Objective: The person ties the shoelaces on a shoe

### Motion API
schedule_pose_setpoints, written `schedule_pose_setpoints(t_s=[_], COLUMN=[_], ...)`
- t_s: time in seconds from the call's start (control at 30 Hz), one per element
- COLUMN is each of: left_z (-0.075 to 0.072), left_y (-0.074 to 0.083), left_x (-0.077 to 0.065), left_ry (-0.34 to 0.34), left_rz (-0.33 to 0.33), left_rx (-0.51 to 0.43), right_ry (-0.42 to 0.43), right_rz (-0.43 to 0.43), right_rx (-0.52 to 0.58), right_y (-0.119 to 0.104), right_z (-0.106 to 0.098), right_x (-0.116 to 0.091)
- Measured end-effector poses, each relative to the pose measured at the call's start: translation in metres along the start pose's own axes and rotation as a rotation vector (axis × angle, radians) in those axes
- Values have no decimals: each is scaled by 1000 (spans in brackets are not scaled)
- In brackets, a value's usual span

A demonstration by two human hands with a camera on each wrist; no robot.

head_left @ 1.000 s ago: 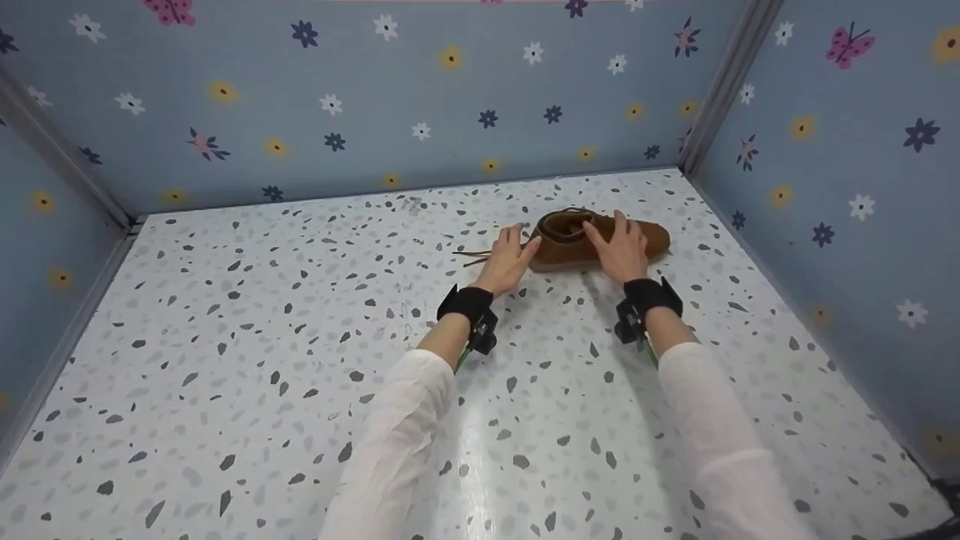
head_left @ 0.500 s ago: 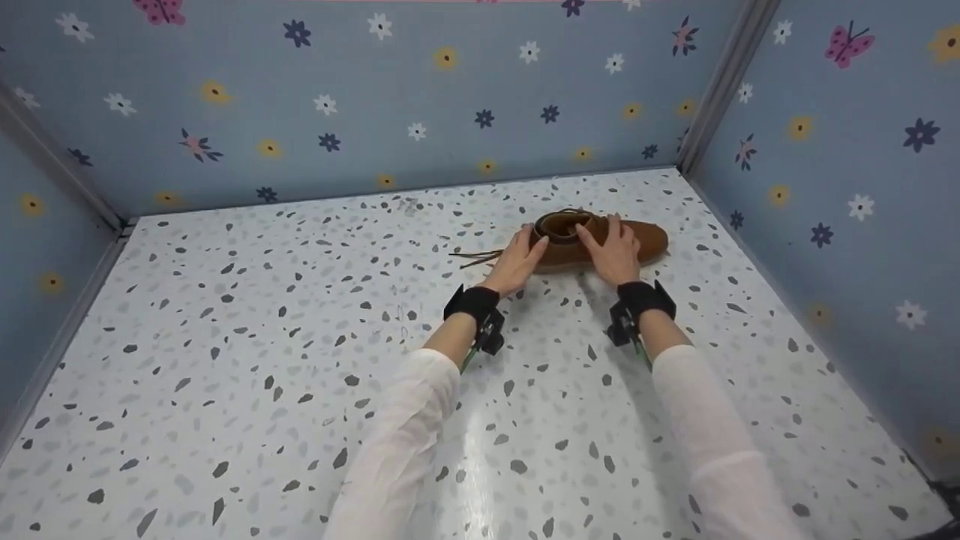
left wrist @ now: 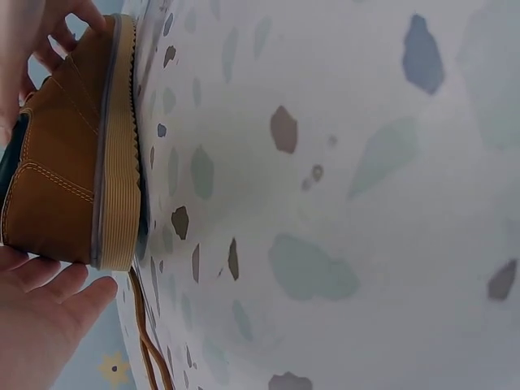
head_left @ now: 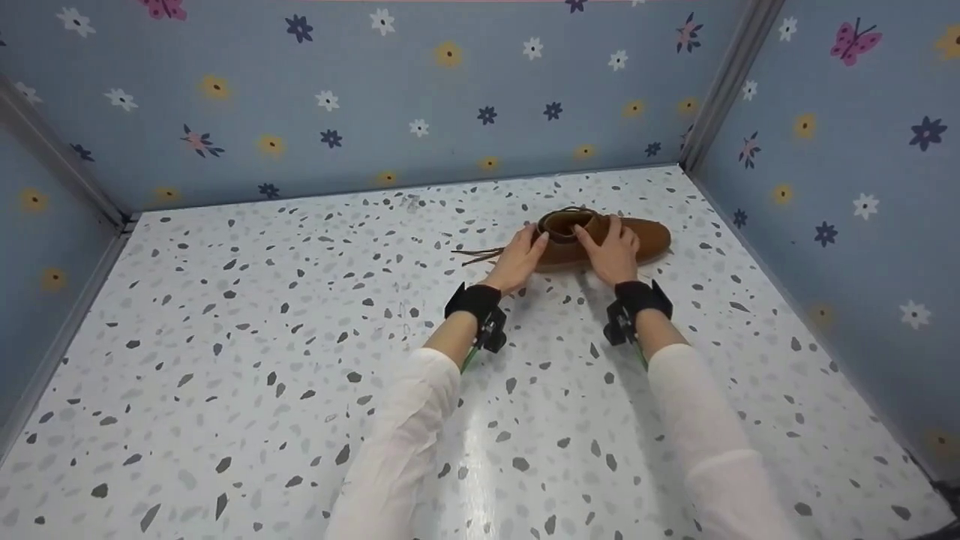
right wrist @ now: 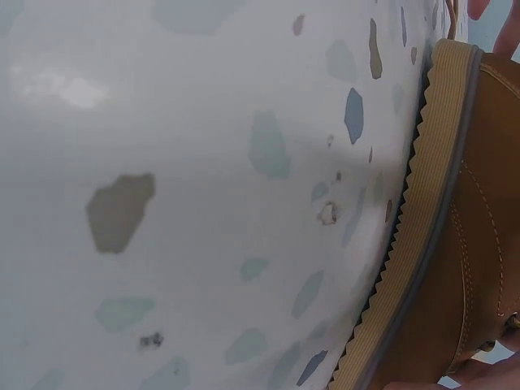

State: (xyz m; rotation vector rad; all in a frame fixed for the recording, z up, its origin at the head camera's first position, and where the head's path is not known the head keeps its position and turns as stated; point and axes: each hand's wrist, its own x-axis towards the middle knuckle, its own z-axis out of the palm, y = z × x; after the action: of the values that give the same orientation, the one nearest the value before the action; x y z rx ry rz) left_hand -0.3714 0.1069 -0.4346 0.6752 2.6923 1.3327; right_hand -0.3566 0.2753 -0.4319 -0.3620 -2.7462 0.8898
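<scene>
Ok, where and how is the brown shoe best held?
Probably by the heel of the brown shoe, with the left grip coming from the left: the shoe sits sole-down, toe right, so its tall back faces that side. Mind the laces trailing there.

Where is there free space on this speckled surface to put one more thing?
Widest patch: between the laces and the left wall. Narrower: between the shoe and the right wall. Crowded: the shoe itself, held by left hand and right hand.

A partitioned booth [head_left: 847, 169], wider room unclear; flowered blue panels [head_left: 375, 75] enclose three sides; grey posts [head_left: 725, 82] mark their corners; a speckled white surface [head_left: 262, 315] lies between.
</scene>
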Motion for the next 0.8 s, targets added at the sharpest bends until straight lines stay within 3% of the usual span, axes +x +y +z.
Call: schedule_pose_setpoints(t_s=[0.8], left_z=[-8], left_y=[-5], left_x=[-23], left_ry=[26], left_rz=[7], left_rx=[-16], right_ry=[-117], right_rz=[-72], right_rx=[-6], right_y=[-5], right_z=[2], right_x=[-5])
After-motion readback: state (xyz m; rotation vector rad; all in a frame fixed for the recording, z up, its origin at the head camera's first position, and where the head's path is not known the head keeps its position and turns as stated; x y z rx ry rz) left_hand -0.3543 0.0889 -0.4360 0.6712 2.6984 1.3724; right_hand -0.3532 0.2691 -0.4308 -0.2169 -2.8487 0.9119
